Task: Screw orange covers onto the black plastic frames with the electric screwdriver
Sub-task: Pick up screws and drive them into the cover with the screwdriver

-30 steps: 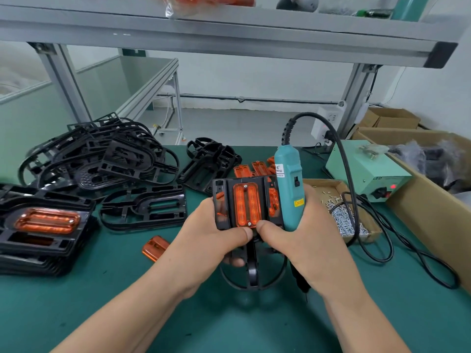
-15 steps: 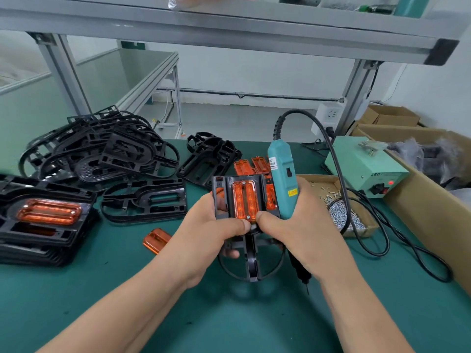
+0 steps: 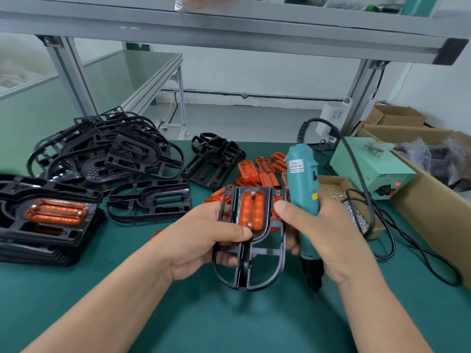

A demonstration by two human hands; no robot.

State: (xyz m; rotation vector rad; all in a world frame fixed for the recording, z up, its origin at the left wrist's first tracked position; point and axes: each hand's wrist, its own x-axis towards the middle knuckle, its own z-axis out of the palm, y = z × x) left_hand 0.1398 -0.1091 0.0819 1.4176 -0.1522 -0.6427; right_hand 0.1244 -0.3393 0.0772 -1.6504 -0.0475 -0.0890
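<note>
Above the near middle of the bench [image 3: 229, 324], your left hand [image 3: 201, 243] grips the black frame [image 3: 257, 267], its orange cover [image 3: 251, 210] screwed at both ends; your right hand [image 3: 334, 238] clasps the electric screwdriver [image 3: 302, 184]. This piece looks finished: lay it on the stack [image 3: 51, 225] by the left edge.

Left hand [image 3: 201, 240] gripping black frame [image 3: 251, 261] with orange cover [image 3: 251, 209], right hand [image 3: 328, 233] gripping teal screwdriver [image 3: 303, 189]
</note>
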